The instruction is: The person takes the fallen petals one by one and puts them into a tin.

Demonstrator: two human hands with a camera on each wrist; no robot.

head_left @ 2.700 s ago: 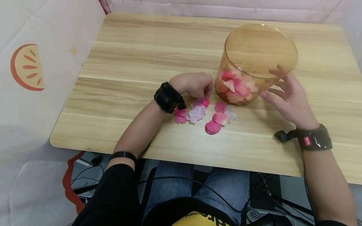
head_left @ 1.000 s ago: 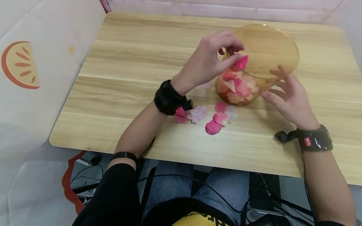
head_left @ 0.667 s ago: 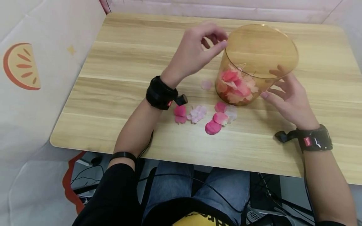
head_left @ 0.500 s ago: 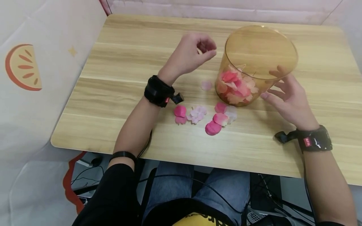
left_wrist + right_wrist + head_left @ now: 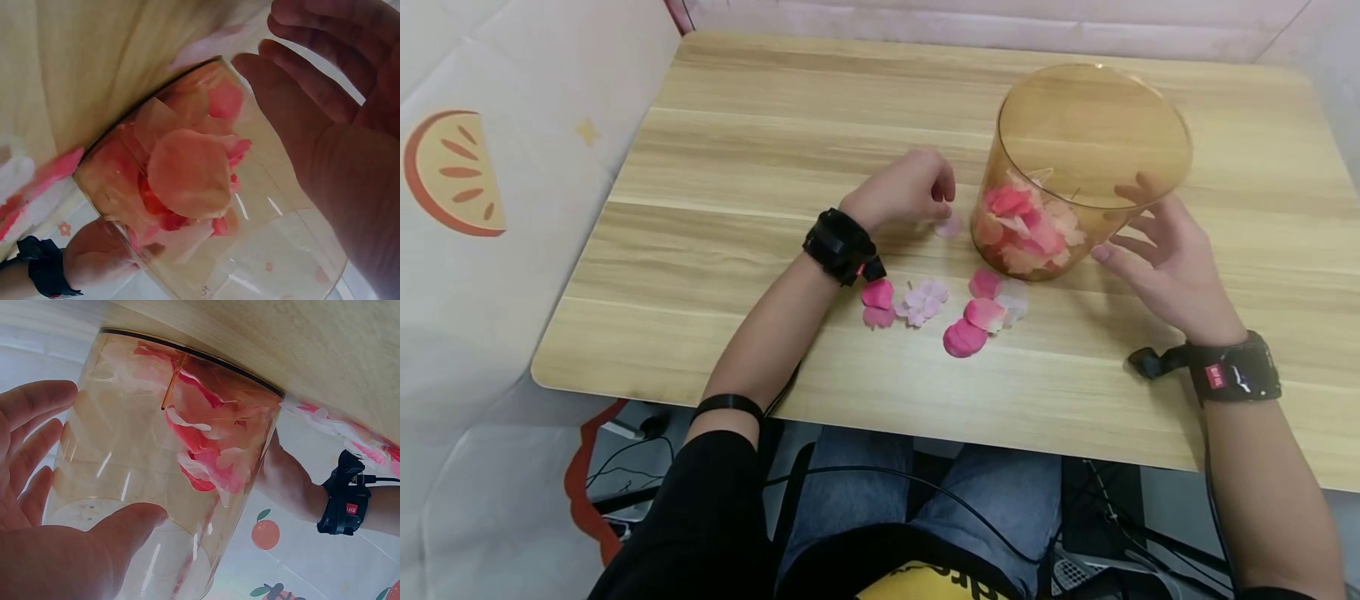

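1. Lying along the far left of the head view is a white curtain with an orange-slice print [image 5: 452, 171], beside the wooden table [image 5: 760, 133]
2. Left of centre, the left hand [image 5: 904, 190] is low over the table, its fingers curled loosely just above a pale pink petal [image 5: 949, 226]; whether they pinch it or only hover I cannot tell
3. Below centre, loose petals [image 5: 958, 308] in pink and white lie flat in a scattered row on the wood, just in front of the container
4. Right of centre stands the amber container [image 5: 1078, 167], upright, long axis vertical, open mouth up, with a heap of petals at its bottom
5. Further right, the right hand [image 5: 1157, 250] rests spread against the container's right wall, fingers straight and apart, thumb on its near side, steadying rather than clamping
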